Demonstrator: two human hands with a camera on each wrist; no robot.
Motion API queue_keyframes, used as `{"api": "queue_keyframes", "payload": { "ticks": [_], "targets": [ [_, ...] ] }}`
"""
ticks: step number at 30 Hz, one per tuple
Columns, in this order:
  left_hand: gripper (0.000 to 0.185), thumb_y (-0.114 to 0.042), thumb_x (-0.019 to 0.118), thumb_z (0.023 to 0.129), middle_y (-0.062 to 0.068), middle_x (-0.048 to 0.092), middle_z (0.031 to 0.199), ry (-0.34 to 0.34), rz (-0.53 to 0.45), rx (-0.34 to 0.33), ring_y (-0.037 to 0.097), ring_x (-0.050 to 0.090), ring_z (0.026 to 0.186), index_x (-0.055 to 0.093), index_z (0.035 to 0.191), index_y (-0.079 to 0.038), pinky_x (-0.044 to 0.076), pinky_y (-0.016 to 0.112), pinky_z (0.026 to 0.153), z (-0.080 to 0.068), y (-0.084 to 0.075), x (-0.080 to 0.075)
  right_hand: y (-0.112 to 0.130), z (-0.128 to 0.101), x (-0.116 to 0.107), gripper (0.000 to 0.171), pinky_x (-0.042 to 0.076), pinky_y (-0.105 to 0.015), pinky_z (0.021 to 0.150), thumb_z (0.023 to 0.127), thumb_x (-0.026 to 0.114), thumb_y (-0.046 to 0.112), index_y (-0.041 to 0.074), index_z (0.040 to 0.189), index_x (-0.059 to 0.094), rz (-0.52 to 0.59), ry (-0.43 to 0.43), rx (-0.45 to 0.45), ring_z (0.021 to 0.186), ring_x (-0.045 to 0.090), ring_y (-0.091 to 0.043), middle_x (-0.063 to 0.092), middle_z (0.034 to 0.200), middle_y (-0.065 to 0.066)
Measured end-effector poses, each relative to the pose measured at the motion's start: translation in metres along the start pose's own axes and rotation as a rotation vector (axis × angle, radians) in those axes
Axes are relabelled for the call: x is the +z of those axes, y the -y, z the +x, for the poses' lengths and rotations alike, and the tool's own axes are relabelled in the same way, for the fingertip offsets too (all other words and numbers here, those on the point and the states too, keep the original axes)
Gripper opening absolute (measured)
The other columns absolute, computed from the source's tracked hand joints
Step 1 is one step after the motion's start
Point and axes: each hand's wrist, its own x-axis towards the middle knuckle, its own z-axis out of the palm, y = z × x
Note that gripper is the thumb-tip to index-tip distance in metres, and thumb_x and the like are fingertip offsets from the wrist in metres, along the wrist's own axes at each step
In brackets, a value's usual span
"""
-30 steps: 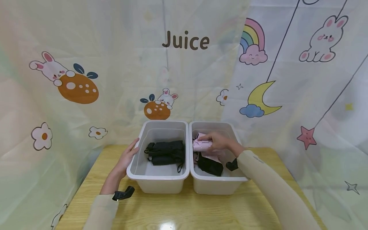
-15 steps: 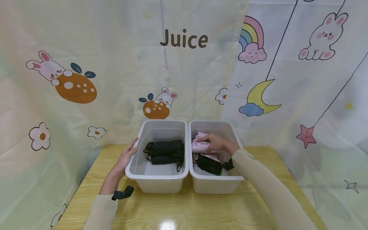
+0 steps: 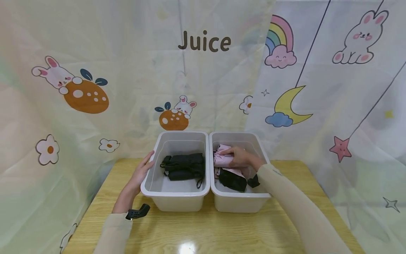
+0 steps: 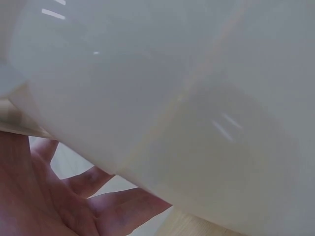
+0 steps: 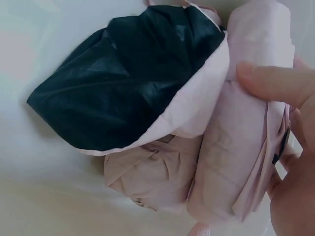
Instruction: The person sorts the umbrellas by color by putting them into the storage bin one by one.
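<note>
Two white plastic bins stand side by side on a wooden table. My right hand is inside the right bin and grips a folded pink umbrella; the right wrist view shows that pink umbrella under my thumb, beside another pink umbrella with a black lining. A black folded umbrella lies lower in the same bin. The left bin holds black folded umbrellas. My left hand rests flat against the left bin's outer wall, fingers straight.
A printed curtain with rabbits, a rainbow and the word Juice hangs right behind the bins. The wooden table stretches in front of them towards me. Black wrist-camera mounts sit on both sleeves.
My right hand has sunk slightly deeper into the right bin with the pink umbrella. The left hand stays on the left bin's side.
</note>
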Motion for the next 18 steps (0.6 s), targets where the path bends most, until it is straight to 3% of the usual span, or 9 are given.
{"api": "queue_keyframes", "payload": {
  "ticks": [4, 9, 14, 18],
  "targets": [
    [0.057, -0.033, 0.038, 0.106, 0.013, 0.014, 0.159, -0.015, 0.003, -0.001, 0.041, 0.034, 0.133, 0.014, 0.158, -0.024, 0.039, 0.055, 0.098, 0.0, 0.0, 0.001, 0.002, -0.001, 0.001, 0.057, 0.041, -0.028, 0.069, 0.075, 0.081, 0.004, 0.019, 0.128, 0.067, -0.032, 0.004, -0.017, 0.09, 0.05, -0.02, 0.064, 0.121, -0.008],
    [0.057, -0.033, 0.036, 0.107, 0.011, 0.011, 0.16, -0.006, 0.026, -0.037, 0.041, 0.032, 0.134, 0.013, 0.158, -0.025, 0.038, 0.054, 0.099, -0.001, 0.001, 0.006, 0.002, -0.01, 0.002, 0.062, 0.042, -0.028, 0.072, 0.077, 0.081, 0.009, 0.022, 0.134, 0.062, -0.109, 0.076, 0.035, 0.092, 0.049, -0.019, 0.058, 0.129, -0.011],
    [0.056, -0.033, 0.036, 0.107, 0.011, 0.01, 0.161, 0.008, 0.022, -0.036, 0.04, 0.03, 0.136, 0.013, 0.158, -0.026, 0.036, 0.055, 0.101, 0.002, 0.0, 0.011, 0.007, -0.016, -0.007, 0.063, 0.044, -0.032, 0.08, 0.076, 0.081, 0.004, 0.021, 0.133, 0.063, -0.083, 0.084, 0.078, 0.099, 0.049, -0.021, 0.058, 0.131, -0.007],
    [0.055, -0.032, 0.035, 0.107, 0.01, 0.009, 0.161, 0.013, 0.014, -0.039, 0.04, 0.027, 0.138, 0.013, 0.158, -0.028, 0.033, 0.057, 0.102, 0.005, -0.003, 0.013, 0.018, -0.02, -0.023, 0.056, 0.048, -0.04, 0.089, 0.078, 0.079, 0.003, 0.012, 0.131, 0.064, -0.094, 0.075, 0.055, 0.113, 0.053, -0.029, 0.058, 0.132, -0.01]
  ]
}}
